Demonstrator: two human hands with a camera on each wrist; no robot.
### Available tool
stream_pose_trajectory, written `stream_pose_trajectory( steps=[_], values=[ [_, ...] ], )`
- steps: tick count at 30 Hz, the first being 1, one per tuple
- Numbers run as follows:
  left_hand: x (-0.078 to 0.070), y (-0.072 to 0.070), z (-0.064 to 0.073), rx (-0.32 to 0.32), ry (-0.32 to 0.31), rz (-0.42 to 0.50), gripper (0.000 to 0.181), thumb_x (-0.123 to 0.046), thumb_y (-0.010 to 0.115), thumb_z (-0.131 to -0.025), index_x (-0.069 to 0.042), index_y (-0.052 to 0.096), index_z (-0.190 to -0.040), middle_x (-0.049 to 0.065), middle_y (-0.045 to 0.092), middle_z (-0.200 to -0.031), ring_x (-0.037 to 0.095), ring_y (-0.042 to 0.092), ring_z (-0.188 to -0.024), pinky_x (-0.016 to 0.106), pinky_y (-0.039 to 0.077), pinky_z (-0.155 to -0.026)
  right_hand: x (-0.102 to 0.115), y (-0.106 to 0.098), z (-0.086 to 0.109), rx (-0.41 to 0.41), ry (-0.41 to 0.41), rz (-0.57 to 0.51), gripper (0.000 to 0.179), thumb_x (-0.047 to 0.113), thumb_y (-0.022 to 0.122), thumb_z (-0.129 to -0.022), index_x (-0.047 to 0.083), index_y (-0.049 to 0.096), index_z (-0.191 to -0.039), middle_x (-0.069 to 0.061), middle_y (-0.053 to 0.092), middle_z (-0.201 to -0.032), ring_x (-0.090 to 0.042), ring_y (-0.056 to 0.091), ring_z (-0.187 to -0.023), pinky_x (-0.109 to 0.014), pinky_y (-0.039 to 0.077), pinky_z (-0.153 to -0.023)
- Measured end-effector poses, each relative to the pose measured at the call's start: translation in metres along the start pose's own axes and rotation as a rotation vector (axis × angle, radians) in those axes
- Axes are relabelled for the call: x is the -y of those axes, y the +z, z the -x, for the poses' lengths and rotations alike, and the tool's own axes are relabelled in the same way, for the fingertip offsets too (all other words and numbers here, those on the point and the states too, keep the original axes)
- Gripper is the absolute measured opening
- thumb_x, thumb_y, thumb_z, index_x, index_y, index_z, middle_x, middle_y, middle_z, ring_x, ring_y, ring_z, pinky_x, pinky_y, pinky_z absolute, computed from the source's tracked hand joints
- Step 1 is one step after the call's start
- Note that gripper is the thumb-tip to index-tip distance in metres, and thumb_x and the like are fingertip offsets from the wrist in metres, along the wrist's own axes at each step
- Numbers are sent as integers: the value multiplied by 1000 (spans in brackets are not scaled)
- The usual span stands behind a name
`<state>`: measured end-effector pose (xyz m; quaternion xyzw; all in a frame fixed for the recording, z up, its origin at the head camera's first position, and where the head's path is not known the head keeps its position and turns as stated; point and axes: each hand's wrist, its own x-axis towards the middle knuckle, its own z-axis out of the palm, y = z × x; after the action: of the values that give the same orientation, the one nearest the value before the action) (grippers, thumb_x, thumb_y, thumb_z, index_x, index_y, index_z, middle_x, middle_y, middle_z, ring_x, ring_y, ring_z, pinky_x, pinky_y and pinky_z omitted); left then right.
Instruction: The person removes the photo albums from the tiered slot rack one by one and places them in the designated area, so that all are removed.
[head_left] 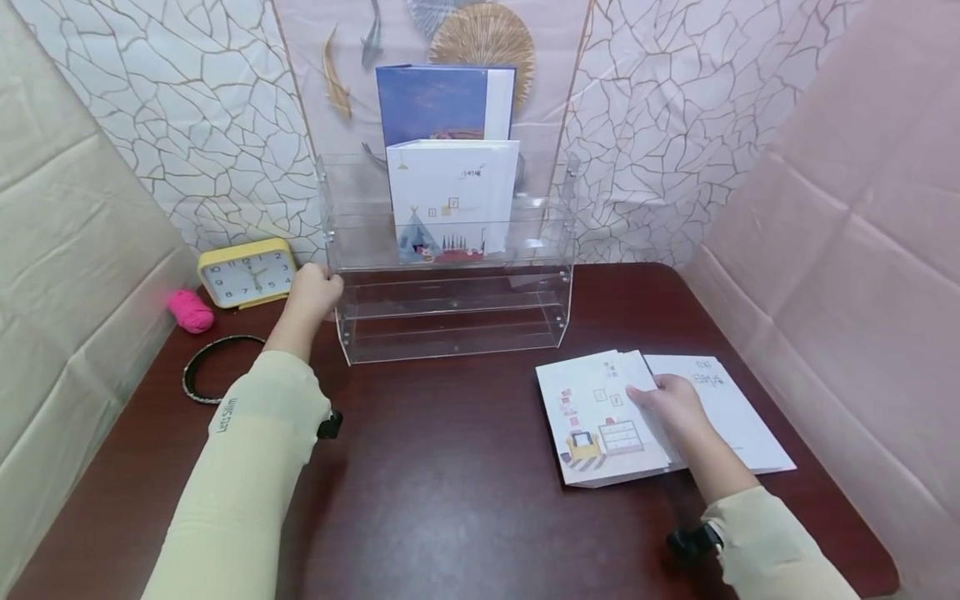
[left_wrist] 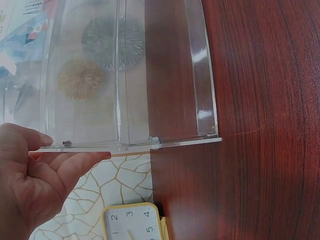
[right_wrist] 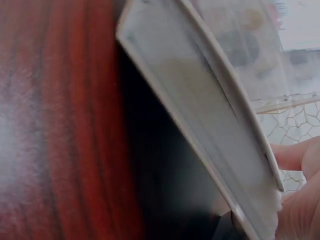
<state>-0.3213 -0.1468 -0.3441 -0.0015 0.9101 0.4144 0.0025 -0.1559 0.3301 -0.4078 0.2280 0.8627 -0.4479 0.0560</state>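
My left hand [head_left: 312, 292] pinches the left side panel of a clear acrylic rack [head_left: 453, 350], with the thumb on one face and fingers beyond it in the left wrist view. On the right, my right hand [head_left: 678, 410] grips the right edge of a white hardcover book [head_left: 592, 442] with a drawn armchair and dresser. The page edges of that book [right_wrist: 200, 110] show in the right wrist view, raised off the table on one side. Another white book [head_left: 738, 417] lies beside it, partly hidden. The rack's upper tier holds a white book [head_left: 450, 192] before a blue book [head_left: 435, 100].
A yellow-framed clock [head_left: 247, 273] stands left of the rack, with a pink yarn ball [head_left: 190, 311] beside it. A dark ring [head_left: 197, 367] lies near my left forearm. Patterned cloth [head_left: 645, 108] hangs behind the dark wooden table [head_left: 442, 483].
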Motion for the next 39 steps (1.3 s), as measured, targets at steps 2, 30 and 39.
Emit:
stream_pose_trajectory(
  steps=[2,30,39],
  values=[
    [-1,1,0,15,-10,11,37,-13,35,-95,13,51,-117,31,51,-112,34,62,-73,34,55,-57,-3,1,3,-5,-9,49,70,30,58,-91,-15,29,-136,-32,39,-132,-40,41,-119,-50,30,-103],
    [2,8,-5,11,-28,36,35,-14,36,-95,12,54,-112,28,54,-107,33,61,-77,39,55,-63,-26,31,9,-170,-271,361,44,10,51,-95,-13,36,-131,-35,44,-125,-48,40,-120,-55,37,-95],
    [5,1,-7,0,-25,40,35,-13,37,-95,11,56,-111,27,54,-106,35,61,-81,35,55,-58,-14,34,3,-156,-308,364,43,7,49,-95,-13,36,-131,-35,43,-124,-48,40,-119,-56,36,-96]
  ],
)
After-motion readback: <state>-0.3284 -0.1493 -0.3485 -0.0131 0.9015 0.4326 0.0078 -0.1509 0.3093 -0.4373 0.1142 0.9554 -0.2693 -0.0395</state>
